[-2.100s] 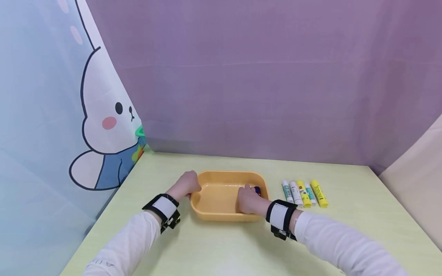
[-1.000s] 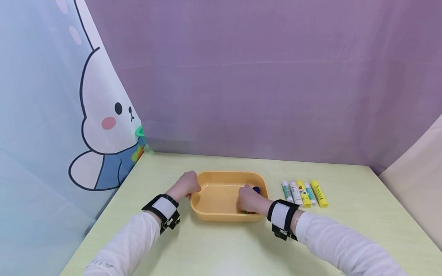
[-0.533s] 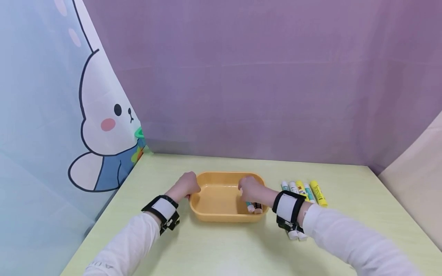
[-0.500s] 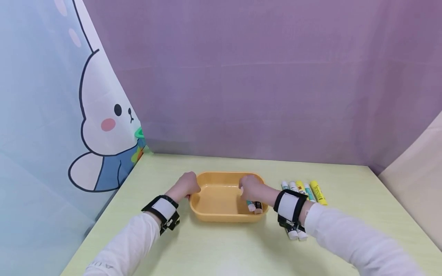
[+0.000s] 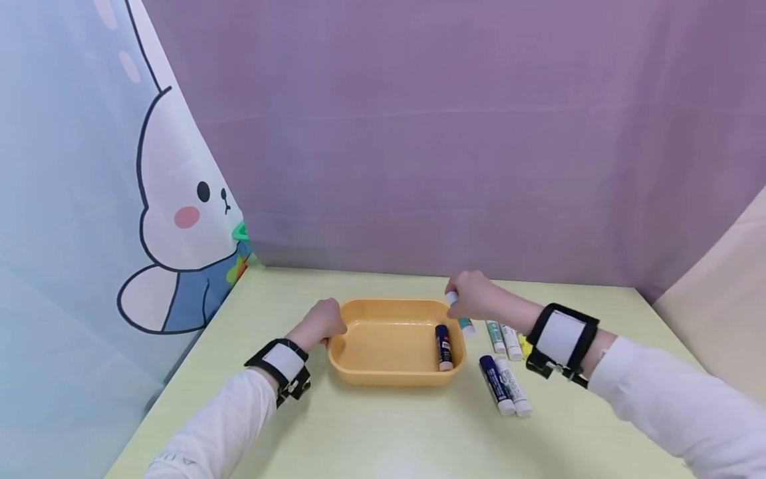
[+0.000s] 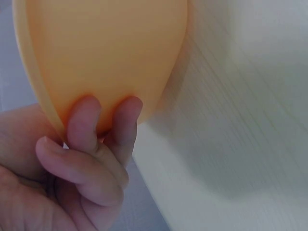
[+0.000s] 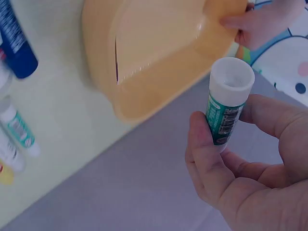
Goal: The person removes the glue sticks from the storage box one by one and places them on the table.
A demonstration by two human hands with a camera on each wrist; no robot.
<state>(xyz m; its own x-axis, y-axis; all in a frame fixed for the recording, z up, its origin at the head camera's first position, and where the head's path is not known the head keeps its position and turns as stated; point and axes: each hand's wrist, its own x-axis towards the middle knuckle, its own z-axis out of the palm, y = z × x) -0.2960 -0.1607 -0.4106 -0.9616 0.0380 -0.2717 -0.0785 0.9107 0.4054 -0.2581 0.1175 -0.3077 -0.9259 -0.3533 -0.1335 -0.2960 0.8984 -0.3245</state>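
Observation:
My left hand grips the left rim of an orange plastic tray; in the left wrist view its fingers curl against the tray's outer wall. Just above the tray's right end, my right hand holds a green-and-white glue stick. The right wrist view shows this glue stick pinched between thumb and fingers, its hollow white end towards the camera. Inside the tray, at the right, lies one dark blue glue stick.
Right of the tray lie a dark blue glue stick and a white one, side by side. Behind them is a row with a green-and-white glue stick, a white one and a yellow one, partly hidden by my right arm.
My right hand has risen out of the tray and moved right, carrying the green-and-white glue stick. The dark blue glue stick stays in the tray. My left hand keeps its grip on the rim.

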